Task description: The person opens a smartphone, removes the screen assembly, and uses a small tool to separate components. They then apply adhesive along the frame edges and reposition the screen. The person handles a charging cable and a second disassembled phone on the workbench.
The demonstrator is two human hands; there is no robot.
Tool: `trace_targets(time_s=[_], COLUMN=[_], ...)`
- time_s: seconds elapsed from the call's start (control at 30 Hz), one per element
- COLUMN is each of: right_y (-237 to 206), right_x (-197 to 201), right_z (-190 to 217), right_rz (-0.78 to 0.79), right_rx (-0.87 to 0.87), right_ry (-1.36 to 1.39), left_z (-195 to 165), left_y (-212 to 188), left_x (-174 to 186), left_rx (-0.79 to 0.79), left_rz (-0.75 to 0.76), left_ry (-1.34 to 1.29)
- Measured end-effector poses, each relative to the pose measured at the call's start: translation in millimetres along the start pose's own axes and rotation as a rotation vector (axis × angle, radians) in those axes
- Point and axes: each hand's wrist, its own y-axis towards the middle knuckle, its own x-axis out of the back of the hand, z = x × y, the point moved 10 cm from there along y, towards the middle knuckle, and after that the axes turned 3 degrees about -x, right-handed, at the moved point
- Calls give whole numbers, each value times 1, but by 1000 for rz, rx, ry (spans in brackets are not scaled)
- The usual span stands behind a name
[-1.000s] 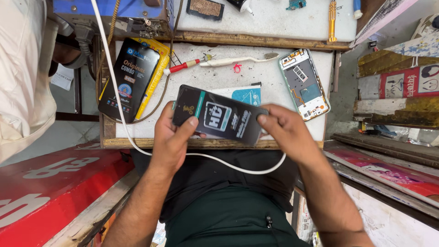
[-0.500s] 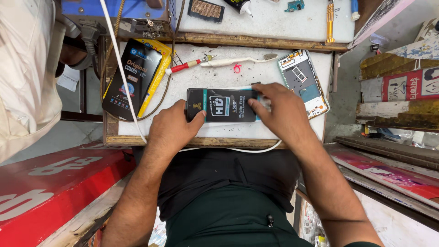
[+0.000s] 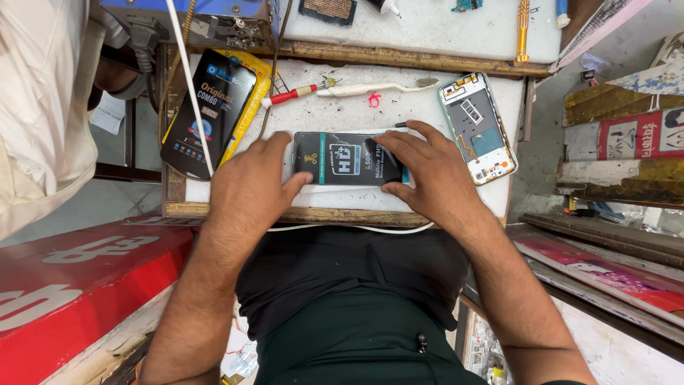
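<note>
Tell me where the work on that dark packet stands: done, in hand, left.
Done: the dark packet lies flat on the white bench, and an opened phone sits beside it with its insides showing. In hand: left hand and right hand press on the packet's two ends. Left: the packet looks unopened; the red screwdriver lies untouched.

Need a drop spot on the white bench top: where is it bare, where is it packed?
Bare: the strip between the black packet and the red-handled screwdriver. Crowded: left edge under the black-and-yellow box, right edge under the opened phone, centre under left hand and right hand.
</note>
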Motion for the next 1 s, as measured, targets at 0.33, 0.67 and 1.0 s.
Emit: trace_targets(time_s=[0.33,0.67,1.0], right_y=[1,1,-1], right_x=[1,0,-1], right_z=[-6,-8,0], right_rz=[-8,3,16], right_rx=[-38,-36,12], right_ry=[50,66,44], left_z=[-21,-27,-39], left_y=[8,3,0], left_x=[-9,1,23], left_rx=[-326,-383,-436], left_rz=[72,13,-3], left_ry=[20,-32,-107])
